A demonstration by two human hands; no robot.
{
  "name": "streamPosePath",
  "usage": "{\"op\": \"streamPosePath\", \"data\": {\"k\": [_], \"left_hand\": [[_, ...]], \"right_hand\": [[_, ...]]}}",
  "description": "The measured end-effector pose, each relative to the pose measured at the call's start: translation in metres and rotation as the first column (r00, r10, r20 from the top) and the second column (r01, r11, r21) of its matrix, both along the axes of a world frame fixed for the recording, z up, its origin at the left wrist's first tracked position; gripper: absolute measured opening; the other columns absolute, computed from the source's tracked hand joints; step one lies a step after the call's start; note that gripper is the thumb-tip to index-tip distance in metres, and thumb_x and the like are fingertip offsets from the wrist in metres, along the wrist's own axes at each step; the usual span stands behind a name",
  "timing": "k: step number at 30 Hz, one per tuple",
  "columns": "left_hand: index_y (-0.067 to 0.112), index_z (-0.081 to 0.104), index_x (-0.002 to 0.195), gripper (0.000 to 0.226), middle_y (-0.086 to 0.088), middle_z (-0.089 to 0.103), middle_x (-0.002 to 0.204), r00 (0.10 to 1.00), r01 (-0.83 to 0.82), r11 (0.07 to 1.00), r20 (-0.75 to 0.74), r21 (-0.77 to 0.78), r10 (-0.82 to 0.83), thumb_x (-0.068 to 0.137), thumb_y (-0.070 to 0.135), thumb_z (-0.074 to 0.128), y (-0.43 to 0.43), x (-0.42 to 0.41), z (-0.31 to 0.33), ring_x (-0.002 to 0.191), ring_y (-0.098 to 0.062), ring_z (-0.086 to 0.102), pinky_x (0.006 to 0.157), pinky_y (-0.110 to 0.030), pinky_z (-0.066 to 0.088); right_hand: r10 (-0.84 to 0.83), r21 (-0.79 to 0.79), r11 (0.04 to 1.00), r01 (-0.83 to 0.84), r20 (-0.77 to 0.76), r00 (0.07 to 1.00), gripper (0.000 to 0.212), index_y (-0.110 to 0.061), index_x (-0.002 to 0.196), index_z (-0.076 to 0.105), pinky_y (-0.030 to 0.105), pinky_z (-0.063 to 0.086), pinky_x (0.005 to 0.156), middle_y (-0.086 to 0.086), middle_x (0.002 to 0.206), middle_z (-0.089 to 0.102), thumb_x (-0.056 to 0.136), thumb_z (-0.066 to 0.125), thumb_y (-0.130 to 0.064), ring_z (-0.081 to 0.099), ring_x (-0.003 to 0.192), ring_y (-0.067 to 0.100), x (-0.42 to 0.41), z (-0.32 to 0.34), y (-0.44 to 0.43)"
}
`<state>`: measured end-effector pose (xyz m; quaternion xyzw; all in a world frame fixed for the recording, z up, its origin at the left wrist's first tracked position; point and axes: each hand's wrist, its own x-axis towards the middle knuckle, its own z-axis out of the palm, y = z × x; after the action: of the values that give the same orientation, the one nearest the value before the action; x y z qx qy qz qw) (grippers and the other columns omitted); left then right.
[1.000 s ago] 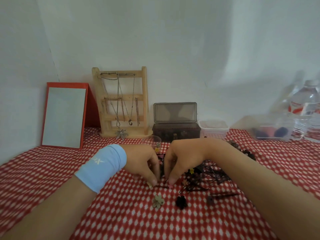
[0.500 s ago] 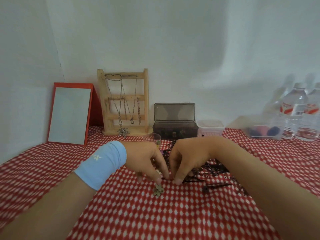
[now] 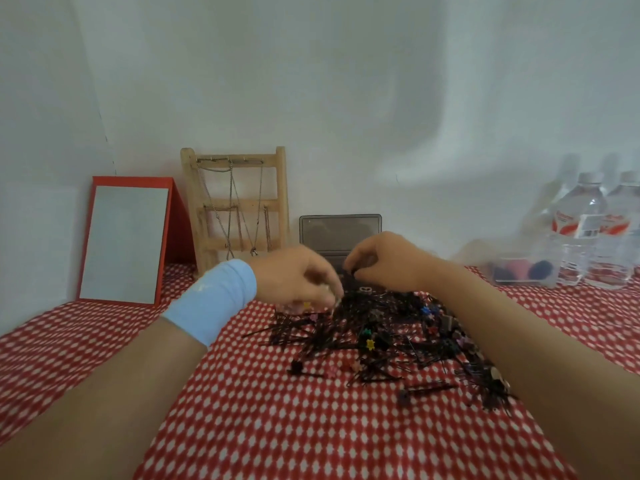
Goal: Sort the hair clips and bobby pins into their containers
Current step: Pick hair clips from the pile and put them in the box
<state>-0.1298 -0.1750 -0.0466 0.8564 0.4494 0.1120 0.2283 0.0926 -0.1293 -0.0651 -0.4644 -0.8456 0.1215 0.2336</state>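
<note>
Head view: both hands, left (image 3: 298, 278) & right (image 3: 384, 261), curled (grip unclear, blurred) over thin black bobby pins (image 3: 346, 327).

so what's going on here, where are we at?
A person is sorting a tangled pile of bobby pins and small clips on the checked tablecloth. The right hand pinches something dark over the open dark box. The left hand, blurred, reaches into the pile's far edge. Most of the pile is unsorted.

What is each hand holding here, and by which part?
Right hand pinches something small and dark at its fingertips; which part, unclear. Left hand is blurred; cannot tell.
</note>
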Motion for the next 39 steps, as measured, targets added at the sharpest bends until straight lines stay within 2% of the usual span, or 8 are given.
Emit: {"op": "streamPosePath", "data": {"k": [3, 7, 14, 17, 21, 27, 31, 39], "left_hand": [[0.030, 0.073, 0.100, 0.013, 0.008, 0.068, 0.092, 0.982, -0.180, 0.950, 0.095, 0.256, 0.161, 0.088, 0.029, 0.071, 0.036, 0.010, 0.002, 0.088, -0.016, 0.066, 0.067, -0.016, 0.046], [0.026, 0.074, 0.104, 0.017, 0.009, 0.063, 0.100, 0.949, -0.316, 0.879, 0.140, 0.357, 0.284, 0.087, 0.027, 0.072, 0.081, 0.019, -0.010, 0.095, -0.013, 0.059, 0.083, -0.027, 0.045], [0.027, 0.072, 0.108, 0.023, 0.007, 0.066, 0.116, 0.927, -0.374, 0.861, 0.171, 0.343, 0.335, 0.085, 0.024, 0.074, 0.131, 0.029, -0.021, 0.106, -0.015, 0.059, 0.091, -0.027, 0.043], [0.024, 0.069, 0.118, 0.033, 0.007, 0.066, 0.120, 0.940, -0.340, 0.890, 0.130, 0.303, 0.315, 0.086, 0.020, 0.074, 0.140, 0.032, -0.026, 0.110, -0.012, 0.060, 0.094, -0.025, 0.043], [0.024, 0.072, 0.110, 0.023, 0.007, 0.066, 0.110, 0.960, -0.278, 0.890, 0.079, 0.362, 0.268, 0.087, 0.020, 0.071, 0.140, 0.034, -0.029, 0.106, -0.014, 0.061, 0.095, -0.028, 0.047], [0.029, 0.073, 0.085, 0.005, 0.018, 0.063, 0.084, 0.991, -0.135, 0.919, 0.058, 0.371, 0.122, 0.085, 0.033, 0.071, 0.107, 0.045, -0.032, 0.081, 0.001, 0.058, 0.074, -0.020, 0.047], [0.033, 0.076, 0.082, 0.005, 0.025, 0.067, 0.079, 1.000, -0.026, 0.969, 0.011, 0.246, 0.023, 0.084, 0.037, 0.073, 0.090, 0.048, -0.043, 0.079, 0.008, 0.060, 0.068, -0.005, 0.041], [0.034, 0.076, 0.106, 0.023, 0.018, 0.070, 0.105, 0.995, 0.099, 0.985, -0.025, 0.142, -0.096, 0.083, 0.033, 0.076, 0.084, 0.058, -0.057, 0.086, 0.007, 0.061, 0.081, -0.008, 0.044]], "right_hand": [[-0.095, 0.066, 0.993, 0.101, -0.091, 0.991, 0.030, -0.020, 0.115, 0.072, 0.004, 0.041, 0.065, -0.008, 0.101, 0.073, 0.090, 0.064, -0.006, 0.057, 0.074, -0.010, 0.001, 0.003, 0.024], [-0.146, 0.107, 0.982, 0.155, -0.092, 0.985, 0.034, -0.021, 0.122, 0.068, 0.003, 0.037, 0.062, -0.003, 0.109, 0.073, 0.092, 0.062, -0.005, 0.053, 0.075, -0.008, 0.003, 0.002, 0.057], [-0.234, 0.128, 0.965, 0.227, 0.042, 0.971, 0.049, -0.034, 0.139, 0.058, 0.035, 0.051, 0.098, -0.013, 0.123, 0.069, 0.092, 0.064, -0.020, 0.062, 0.115, 0.013, -0.001, -0.006, 0.096], [-0.214, 0.204, 0.960, 0.193, 0.084, 0.973, 0.039, -0.033, 0.128, 0.067, 0.035, 0.049, 0.101, -0.013, 0.127, 0.067, 0.092, 0.065, -0.020, 0.060, 0.119, 0.013, 0.002, -0.009, 0.100], [-0.074, 0.277, 0.960, 0.022, 0.179, 0.981, 0.019, -0.034, 0.094, 0.077, 0.031, 0.053, 0.084, -0.018, 0.098, 0.067, 0.087, 0.066, -0.020, 0.061, 0.091, 0.007, 0.007, -0.006, 0.083], [-0.027, 0.229, 0.965, -0.124, 0.561, 0.827, 0.025, -0.038, 0.108, 0.071, 0.027, 0.052, 0.067, -0.015, 0.078, 0.064, 0.091, 0.058, -0.027, 0.051, 0.069, 0.009, 0.013, -0.010, 0.061], [-0.027, 0.234, 0.957, -0.170, 0.657, 0.754, 0.031, -0.038, 0.118, 0.069, 0.031, 0.053, 0.067, -0.007, 0.088, 0.071, 0.093, 0.058, -0.025, 0.059, 0.073, 0.017, 0.015, -0.020, 0.061], [-0.056, 0.234, 0.957, -0.170, 0.727, 0.685, 0.020, -0.029, 0.112, 0.067, 0.031, 0.047, 0.064, 0.000, 0.090, 0.067, 0.093, 0.060, -0.027, 0.062, 0.079, 0.022, 0.012, -0.033, 0.059]]}}
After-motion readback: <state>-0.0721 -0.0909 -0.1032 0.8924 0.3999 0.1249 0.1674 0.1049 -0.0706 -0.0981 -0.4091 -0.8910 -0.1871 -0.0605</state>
